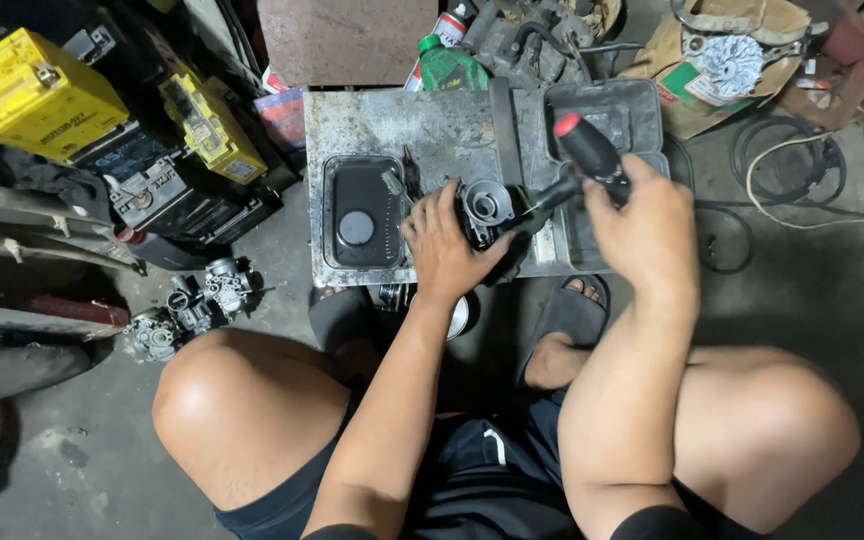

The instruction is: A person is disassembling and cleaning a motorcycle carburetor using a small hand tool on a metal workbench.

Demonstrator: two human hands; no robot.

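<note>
A small grey metal carburettor body [484, 208], its round bore facing up, sits on a scuffed steel tray [392, 125] between a seated person's two hands. The left hand [442, 250] is closed around the near side of the casting, steadying it. The right hand [642, 235] grips a screwdriver [580, 165] with a thick black handle and red cap, its dark shaft angled down toward the casting; the tip is hidden behind the part. By the look of it, a screw on the body is being worked, and the next turn calls for a square seat of the tip and a firm hold against twisting.

Just left of the left hand lies a shallow black plastic tray [360, 212] with a round disc in it; beyond the right hand rests another dark moulded tray [607, 110]. Farther left, on the oil-stained concrete floor [82, 460], lie a second bare-metal carburettor [192, 305] and yellow-topped batteries [37, 95]. A green bottle [449, 68] stands past the steel tray.
</note>
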